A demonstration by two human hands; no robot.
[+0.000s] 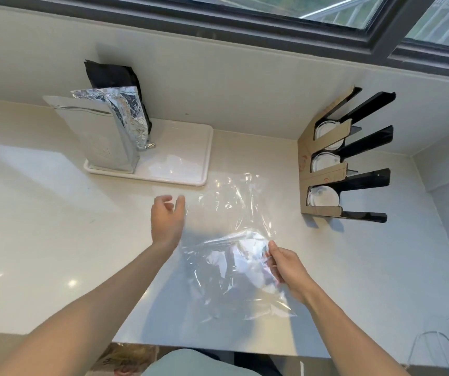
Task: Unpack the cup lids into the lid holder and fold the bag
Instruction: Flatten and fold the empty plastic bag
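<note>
A clear plastic bag [228,240] lies crumpled on the white counter between my hands. My right hand [285,267] pinches the bag's right side, near its middle. My left hand [167,221] hovers at the bag's left edge with fingers curled and apart, holding nothing that I can see. The lid holder [323,172], cardboard with black dividers, stands at the right by the wall. Its three slots hold white cup lids [323,198].
A white tray [180,158] at the back carries a silver pouch [101,137] and a crumpled foil bag [131,115]. A window frame [272,31] runs above the backsplash. The counter's front edge [218,346] is close to my body. White wire objects [445,346] sit at the lower right.
</note>
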